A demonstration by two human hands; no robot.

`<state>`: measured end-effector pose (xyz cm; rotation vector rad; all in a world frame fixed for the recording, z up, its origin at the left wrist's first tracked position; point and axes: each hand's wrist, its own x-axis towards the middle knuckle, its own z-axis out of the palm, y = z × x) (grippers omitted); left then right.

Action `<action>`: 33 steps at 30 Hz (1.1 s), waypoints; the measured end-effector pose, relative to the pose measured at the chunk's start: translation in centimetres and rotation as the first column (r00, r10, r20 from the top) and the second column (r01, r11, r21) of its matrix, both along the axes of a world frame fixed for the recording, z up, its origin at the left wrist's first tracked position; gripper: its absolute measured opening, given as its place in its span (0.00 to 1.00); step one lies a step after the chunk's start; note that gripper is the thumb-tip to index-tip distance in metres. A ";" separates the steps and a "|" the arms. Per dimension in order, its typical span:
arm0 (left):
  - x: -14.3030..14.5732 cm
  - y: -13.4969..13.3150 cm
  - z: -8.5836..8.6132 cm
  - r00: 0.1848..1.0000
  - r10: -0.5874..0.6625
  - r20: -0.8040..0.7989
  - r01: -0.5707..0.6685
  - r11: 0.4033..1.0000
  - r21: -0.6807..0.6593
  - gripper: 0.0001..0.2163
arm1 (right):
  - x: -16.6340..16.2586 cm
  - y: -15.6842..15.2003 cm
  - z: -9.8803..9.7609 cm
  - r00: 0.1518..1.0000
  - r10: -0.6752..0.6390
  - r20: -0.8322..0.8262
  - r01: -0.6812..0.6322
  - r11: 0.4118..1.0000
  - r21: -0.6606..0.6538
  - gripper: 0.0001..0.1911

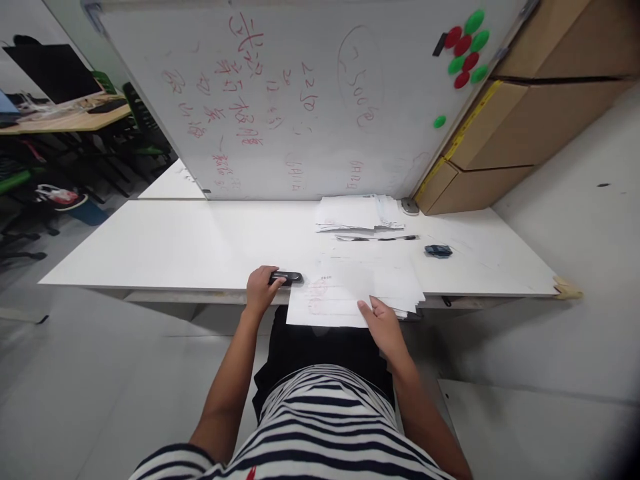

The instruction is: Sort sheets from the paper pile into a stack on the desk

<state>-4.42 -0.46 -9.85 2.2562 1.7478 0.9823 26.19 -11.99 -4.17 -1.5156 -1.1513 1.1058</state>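
Stapler (287, 277), black, on tabletop (175, 247), gripped by left hand (260, 289); right hand (384, 323) pinches overhanging edge of paper stack (350, 287), thumb on top.

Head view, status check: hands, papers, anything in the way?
Left hand gripping black stapler on table. Right hand resting on paper stack at near edge. Second paper pile behind, clear of both.

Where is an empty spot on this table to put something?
The left half of the table is bare, from the whiteboard down to the left hand on the black stapler. Crowded in the middle: sheets under the right hand, a paper stack behind them.
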 end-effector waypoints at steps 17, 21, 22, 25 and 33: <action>0.9 0.7 -1.3 0.981 0.191 -0.028 -0.189 0.980 0.065 0.16 | 4.0 -0.7 0.4 0.935 -0.350 0.063 0.342 0.933 0.108 0.23; 0.9 0.7 -1.2 0.982 0.188 -0.003 -0.188 0.981 0.041 0.17 | 4.1 -0.9 -0.2 0.932 -0.363 -0.005 0.361 0.926 0.111 0.25; 1.0 0.7 -1.2 0.983 0.186 0.002 -0.186 0.982 0.035 0.17 | 4.2 -0.9 -0.3 0.930 -0.368 -0.023 0.368 0.922 0.118 0.26; 1.0 0.6 -1.1 0.983 0.181 0.003 -0.181 0.983 0.028 0.16 | 4.5 -0.5 -0.6 0.919 -0.393 -0.038 0.395 0.908 0.140 0.27; 0.7 0.7 -1.5 0.984 0.178 -0.022 -0.175 0.980 0.091 0.16 | 4.6 1.5 -3.6 0.652 -0.566 0.504 0.457 0.824 0.334 0.36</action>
